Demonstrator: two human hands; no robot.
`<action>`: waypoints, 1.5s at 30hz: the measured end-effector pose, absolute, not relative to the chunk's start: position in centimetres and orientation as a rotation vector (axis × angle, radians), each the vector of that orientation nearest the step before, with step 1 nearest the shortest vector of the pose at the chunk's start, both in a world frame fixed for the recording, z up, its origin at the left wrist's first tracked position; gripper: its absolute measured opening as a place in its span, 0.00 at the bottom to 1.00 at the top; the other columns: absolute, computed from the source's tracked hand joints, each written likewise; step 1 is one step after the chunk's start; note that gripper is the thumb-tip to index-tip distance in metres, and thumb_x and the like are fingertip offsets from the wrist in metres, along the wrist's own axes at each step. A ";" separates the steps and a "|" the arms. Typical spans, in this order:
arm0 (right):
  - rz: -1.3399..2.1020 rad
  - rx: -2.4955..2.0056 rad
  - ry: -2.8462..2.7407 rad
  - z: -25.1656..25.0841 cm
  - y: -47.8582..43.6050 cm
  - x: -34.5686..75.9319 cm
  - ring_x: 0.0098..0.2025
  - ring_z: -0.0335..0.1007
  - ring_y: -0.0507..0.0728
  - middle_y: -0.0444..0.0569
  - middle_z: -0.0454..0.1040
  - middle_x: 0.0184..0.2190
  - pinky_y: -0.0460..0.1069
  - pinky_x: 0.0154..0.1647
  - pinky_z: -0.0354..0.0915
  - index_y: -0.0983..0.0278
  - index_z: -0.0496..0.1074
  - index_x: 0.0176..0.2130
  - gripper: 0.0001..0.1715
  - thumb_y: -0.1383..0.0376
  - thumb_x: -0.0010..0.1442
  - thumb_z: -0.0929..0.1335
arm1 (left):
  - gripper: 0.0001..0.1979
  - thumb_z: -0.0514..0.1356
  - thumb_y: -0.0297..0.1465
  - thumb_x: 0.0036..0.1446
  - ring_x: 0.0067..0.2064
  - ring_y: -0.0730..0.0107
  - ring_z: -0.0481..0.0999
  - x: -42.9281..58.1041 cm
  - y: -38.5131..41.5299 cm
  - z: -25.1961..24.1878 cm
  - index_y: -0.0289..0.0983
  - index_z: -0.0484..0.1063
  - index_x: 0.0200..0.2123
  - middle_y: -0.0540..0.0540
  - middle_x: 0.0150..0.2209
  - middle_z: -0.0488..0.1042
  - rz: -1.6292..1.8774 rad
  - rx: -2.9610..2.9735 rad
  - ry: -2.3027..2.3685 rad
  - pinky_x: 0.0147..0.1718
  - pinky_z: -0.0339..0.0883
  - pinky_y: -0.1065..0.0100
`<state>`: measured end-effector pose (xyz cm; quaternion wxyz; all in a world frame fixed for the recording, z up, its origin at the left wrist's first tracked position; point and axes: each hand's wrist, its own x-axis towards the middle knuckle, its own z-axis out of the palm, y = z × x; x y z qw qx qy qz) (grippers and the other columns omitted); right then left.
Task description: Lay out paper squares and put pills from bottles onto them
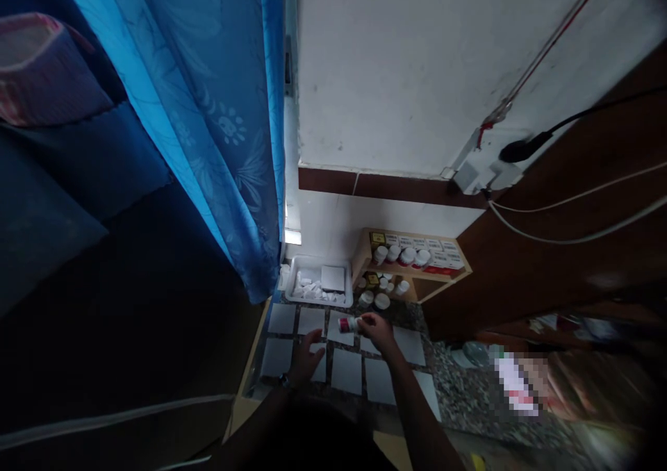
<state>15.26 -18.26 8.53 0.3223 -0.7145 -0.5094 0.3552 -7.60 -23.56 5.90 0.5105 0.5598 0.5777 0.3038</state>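
My right hand point(376, 331) is closed on the white cap end of a small pill bottle point(346, 325) with a red and white label. The bottle lies tilted sideways in the air above the white paper squares. To its left, my left hand point(308, 361) is open, thumb and fingers apart, over the paper and not touching the bottle. Several white paper squares point(347, 372) are laid out in rows on the speckled stone counter point(458, 401). My right forearm hides parts of some squares.
Behind the papers stands a white plastic tray point(288, 292) with small folded paper packets and a stack of paper. Beside it, a wooden shelf point(442, 287) holds several pill bottles point(407, 256) and medicine boxes point(445, 255). A blue curtain point(208, 110) hangs left; a socket with cables point(487, 169) is right.
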 end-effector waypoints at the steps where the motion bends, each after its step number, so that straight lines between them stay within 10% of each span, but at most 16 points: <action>1: 0.996 -1.862 -1.328 8.7 -19.0 14.4 0.25 0.68 0.54 0.45 0.72 0.22 0.47 0.28 0.62 0.64 0.71 0.27 0.10 0.60 0.45 0.67 | 0.26 0.57 0.28 0.49 0.51 0.62 0.68 -7.3 -23.4 6.5 0.39 0.61 0.53 0.41 0.54 0.66 0.756 1.404 1.381 0.36 0.68 0.67; 14: 0.742 -2.080 -1.981 14.0 -22.9 7.8 0.31 0.68 0.55 0.51 0.73 0.26 0.46 0.29 0.54 0.63 0.69 0.27 0.22 0.51 0.59 0.59 | 0.10 0.53 0.36 0.57 0.33 0.70 0.68 -6.2 -24.3 10.0 0.36 0.64 0.40 0.47 0.34 0.70 0.546 1.740 1.243 0.31 0.58 0.71; 20: 0.872 -1.622 -2.180 15.5 -23.4 9.4 0.36 0.69 0.54 0.50 0.74 0.38 0.46 0.36 0.58 0.62 0.66 0.47 0.20 0.56 0.57 0.61 | 0.13 0.53 0.37 0.58 0.31 0.73 0.65 -6.9 -24.6 9.6 0.35 0.64 0.42 0.49 0.34 0.69 0.601 1.670 1.146 0.31 0.58 0.72; 24: 0.796 -1.906 -2.255 16.3 -23.4 9.1 0.33 0.69 0.56 0.51 0.74 0.28 0.48 0.34 0.58 0.64 0.70 0.37 0.19 0.55 0.60 0.57 | 0.10 0.55 0.33 0.56 0.33 0.73 0.65 -6.7 -24.8 9.5 0.36 0.66 0.41 0.48 0.37 0.68 0.660 1.717 1.168 0.33 0.59 0.72; 30: 0.797 -1.575 -2.288 15.9 -23.5 9.9 0.41 0.68 0.55 0.53 0.71 0.45 0.48 0.40 0.60 0.62 0.61 0.53 0.26 0.60 0.55 0.64 | 0.10 0.57 0.32 0.53 0.36 0.69 0.67 -6.6 -24.5 9.8 0.35 0.68 0.39 0.46 0.36 0.69 0.737 1.767 1.270 0.36 0.61 0.69; 34: 0.794 -1.726 -2.334 15.5 -23.4 10.7 0.35 0.68 0.55 0.48 0.72 0.32 0.47 0.36 0.59 0.62 0.69 0.41 0.13 0.60 0.57 0.62 | 0.12 0.61 0.29 0.48 0.37 0.69 0.68 -6.5 -24.3 9.3 0.36 0.71 0.39 0.47 0.36 0.71 0.687 1.787 1.232 0.36 0.61 0.70; 45: 0.554 -0.995 -2.773 11.9 -24.5 12.8 0.44 0.64 0.55 0.51 0.70 0.42 0.48 0.41 0.61 0.63 0.66 0.44 0.13 0.69 0.61 0.58 | 0.19 0.63 0.29 0.44 0.31 0.73 0.67 -6.4 -23.9 8.0 0.35 0.72 0.43 0.49 0.33 0.74 0.452 1.724 1.130 0.32 0.60 0.73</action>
